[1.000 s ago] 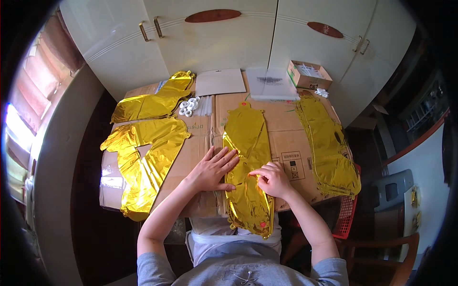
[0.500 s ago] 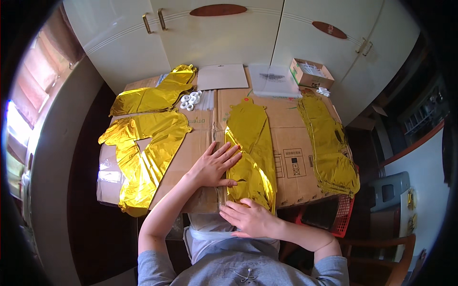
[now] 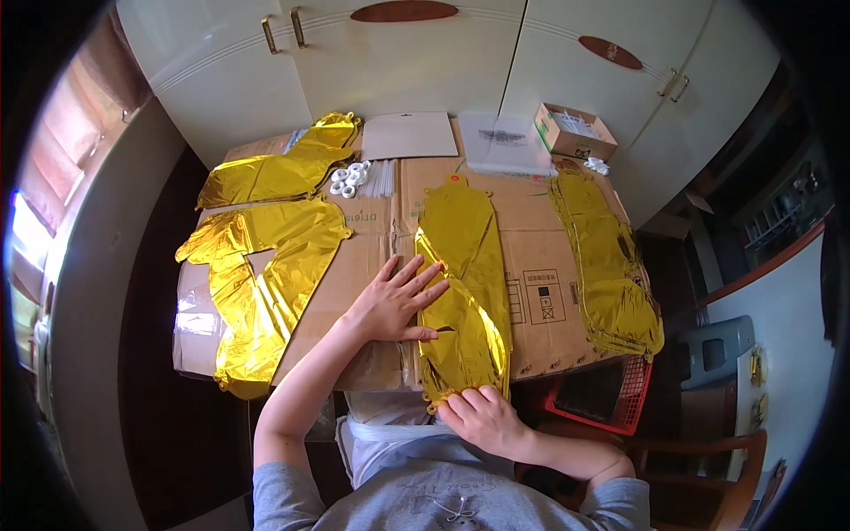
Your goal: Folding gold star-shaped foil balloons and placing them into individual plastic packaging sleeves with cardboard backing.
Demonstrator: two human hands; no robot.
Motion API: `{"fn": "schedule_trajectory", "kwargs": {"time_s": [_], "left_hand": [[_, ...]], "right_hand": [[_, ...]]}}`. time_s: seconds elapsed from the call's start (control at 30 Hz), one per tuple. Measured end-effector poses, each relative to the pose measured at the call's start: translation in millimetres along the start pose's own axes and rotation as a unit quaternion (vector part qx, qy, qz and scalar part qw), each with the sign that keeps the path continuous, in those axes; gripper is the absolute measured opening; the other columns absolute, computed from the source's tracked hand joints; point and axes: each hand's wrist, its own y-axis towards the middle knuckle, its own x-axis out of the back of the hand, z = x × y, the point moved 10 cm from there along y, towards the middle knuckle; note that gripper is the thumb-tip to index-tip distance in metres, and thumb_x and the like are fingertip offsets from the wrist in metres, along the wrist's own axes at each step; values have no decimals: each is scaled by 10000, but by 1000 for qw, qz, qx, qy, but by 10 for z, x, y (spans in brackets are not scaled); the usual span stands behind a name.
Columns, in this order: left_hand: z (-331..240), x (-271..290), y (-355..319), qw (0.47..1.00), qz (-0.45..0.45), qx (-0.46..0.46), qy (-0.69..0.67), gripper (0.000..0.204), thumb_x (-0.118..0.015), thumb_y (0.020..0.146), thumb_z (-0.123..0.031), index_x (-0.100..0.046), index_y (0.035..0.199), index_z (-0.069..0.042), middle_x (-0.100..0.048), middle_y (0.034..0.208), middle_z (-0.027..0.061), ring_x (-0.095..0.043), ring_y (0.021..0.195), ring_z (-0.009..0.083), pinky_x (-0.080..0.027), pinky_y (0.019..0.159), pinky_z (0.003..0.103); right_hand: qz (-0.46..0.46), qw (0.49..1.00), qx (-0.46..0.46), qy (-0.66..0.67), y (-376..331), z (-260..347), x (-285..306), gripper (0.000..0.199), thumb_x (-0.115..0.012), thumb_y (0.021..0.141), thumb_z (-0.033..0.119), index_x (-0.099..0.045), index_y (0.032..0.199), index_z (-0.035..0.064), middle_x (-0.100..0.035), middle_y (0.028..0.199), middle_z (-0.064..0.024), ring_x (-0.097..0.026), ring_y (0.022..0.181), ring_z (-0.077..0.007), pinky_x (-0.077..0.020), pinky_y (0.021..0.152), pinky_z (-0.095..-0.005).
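A flat, uninflated gold foil balloon lies lengthwise down the middle of the cardboard surface, its far end narrowing to small tabs. My left hand rests on the balloon's left edge, palm down, fingers spread, partly over the cardboard. At the near end, by the cardboard's front edge, my right hand has its fingers curled and closed on the balloon's bottom edge; the fingertips are hidden. A small loop tab of foil pokes out beside the right knuckles.
More flat gold balloons lie at the left, at the back left and at the right. White tape rolls sit by clear straws. An open cardboard box stands at the back right, a red crate below the right edge.
My right hand has moved slightly right and its fingers have curled closed on the balloon's near edge. The left hand stays nearly in place, its fingers a little more spread.
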Motion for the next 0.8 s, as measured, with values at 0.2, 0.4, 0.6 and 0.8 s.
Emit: {"fn": "schedule_trajectory", "kwargs": {"time_s": [0.2, 0.4, 0.6, 0.8], "left_hand": [[-3, -16, 1, 1000, 4, 0, 5, 870, -377, 855, -758, -310, 1503, -181, -264, 1567, 112, -252, 1429, 370, -160, 1148, 569], [-3, -24, 3, 1000, 3, 0, 9, 870, -373, 851, -766, -307, 1505, -195, -265, 1567, 110, -246, 1432, 370, -167, 1143, 579], [2, -27, -5, 1000, 10, 2, 4, 872, -369, 850, -769, -302, 1507, -200, -248, 1574, 110, -227, 1441, 369, -161, 1143, 585], [-7, -10, 15, 1000, 20, 2, -1, 880, -387, 845, -765, -304, 1506, -189, -250, 1572, 115, -218, 1445, 366, -148, 1150, 577]], "right_hand": [[-29, 999, 6, 18, -109, -30, 23, 116, -616, 815, 194, -611, 906, 122, -479, 772, 18, -495, 726, -132, -379, 673, -287], [-14, 1000, 15, 14, -187, -46, 31, 114, -610, 798, 184, -605, 883, 108, -492, 814, 7, -509, 780, -135, -397, 691, -279], [-31, 999, 9, 8, -207, -90, 47, 103, -608, 806, 187, -613, 879, 116, -503, 827, 8, -509, 787, -132, -394, 689, -276], [-32, 999, 12, 10, -209, -110, 51, 113, -596, 823, 194, -614, 907, 121, -508, 840, 13, -503, 787, -124, -388, 692, -276]]}}
